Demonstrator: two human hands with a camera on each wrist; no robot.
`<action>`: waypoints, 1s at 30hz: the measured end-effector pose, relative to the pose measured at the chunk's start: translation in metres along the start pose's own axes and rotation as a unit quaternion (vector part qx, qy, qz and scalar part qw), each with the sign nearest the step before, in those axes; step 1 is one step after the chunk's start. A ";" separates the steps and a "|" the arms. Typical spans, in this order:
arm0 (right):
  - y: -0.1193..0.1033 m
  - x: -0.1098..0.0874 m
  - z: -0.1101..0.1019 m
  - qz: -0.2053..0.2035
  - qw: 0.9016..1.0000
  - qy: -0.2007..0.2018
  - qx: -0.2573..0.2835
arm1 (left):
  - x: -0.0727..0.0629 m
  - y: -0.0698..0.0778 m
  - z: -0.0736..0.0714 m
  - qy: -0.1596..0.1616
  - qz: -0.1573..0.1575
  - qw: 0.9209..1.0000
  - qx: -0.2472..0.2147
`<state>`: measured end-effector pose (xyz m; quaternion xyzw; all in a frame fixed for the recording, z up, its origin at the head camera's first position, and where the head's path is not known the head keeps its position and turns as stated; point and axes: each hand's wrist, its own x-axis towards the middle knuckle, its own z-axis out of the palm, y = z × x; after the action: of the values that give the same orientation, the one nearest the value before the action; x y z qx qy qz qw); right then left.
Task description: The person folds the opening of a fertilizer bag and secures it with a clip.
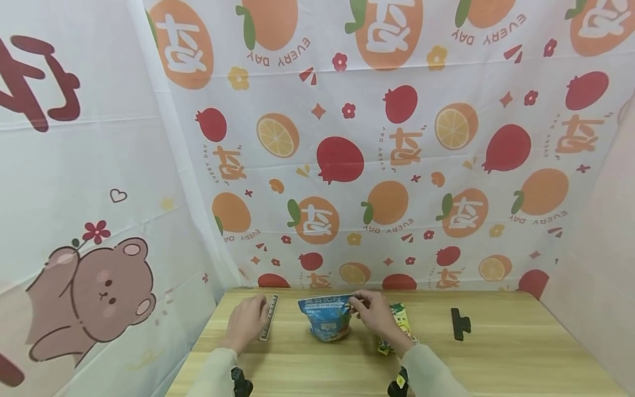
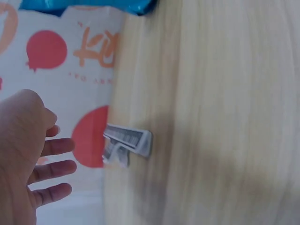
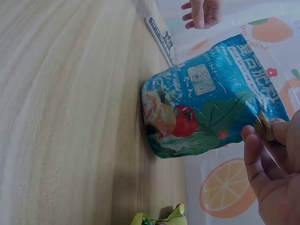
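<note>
A blue printed bag (image 1: 327,320) with vegetable pictures (image 3: 186,121) stands upright on the table. My right hand (image 1: 378,315) pinches its upper right corner between thumb and fingers, as the right wrist view also shows. Left of the bag, a narrow ruler-like strip (image 1: 269,318) with dark markings lies on the wood. My left hand (image 1: 246,321) hovers beside that strip; in the left wrist view its fingers (image 2: 55,169) are loosely bent, apart from the strip (image 2: 129,139), and hold nothing.
A yellow-green packet (image 1: 403,318) lies partly under my right forearm. Farther right is a black clip (image 1: 460,324). The wooden table (image 1: 516,353) ends at a fruit-print cloth (image 1: 367,242) behind, with a bear-print cloth (image 1: 109,298) at the left.
</note>
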<state>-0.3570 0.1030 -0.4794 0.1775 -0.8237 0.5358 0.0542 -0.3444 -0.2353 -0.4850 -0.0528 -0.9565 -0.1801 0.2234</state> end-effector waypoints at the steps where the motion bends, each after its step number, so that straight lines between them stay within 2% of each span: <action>1: 0.000 0.000 0.000 0.001 1.000 0.003 -0.001 | 0.000 -0.003 0.000 -0.004 -0.008 1.000 0.003; 6: 0.002 0.001 0.001 -0.011 1.000 0.009 -0.006 | 0.003 -0.015 0.002 -0.031 -0.046 0.998 0.012; 14: 0.004 -0.001 0.001 -0.008 1.000 0.000 -0.004 | 0.010 -0.028 0.008 -0.074 -0.092 0.993 0.019; 24: 0.008 0.001 0.001 -0.021 1.000 -0.001 0.006 | 0.008 -0.038 0.022 -0.103 -0.122 0.987 0.014; 30: 0.011 0.001 0.000 -0.026 1.000 -0.002 0.014 | 0.012 -0.040 0.031 -0.102 -0.132 0.986 0.019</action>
<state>-0.3620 0.1061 -0.4884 0.2008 -0.8116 0.5449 0.0639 -0.3751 -0.2609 -0.5185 0.0601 -0.9761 -0.1833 0.0997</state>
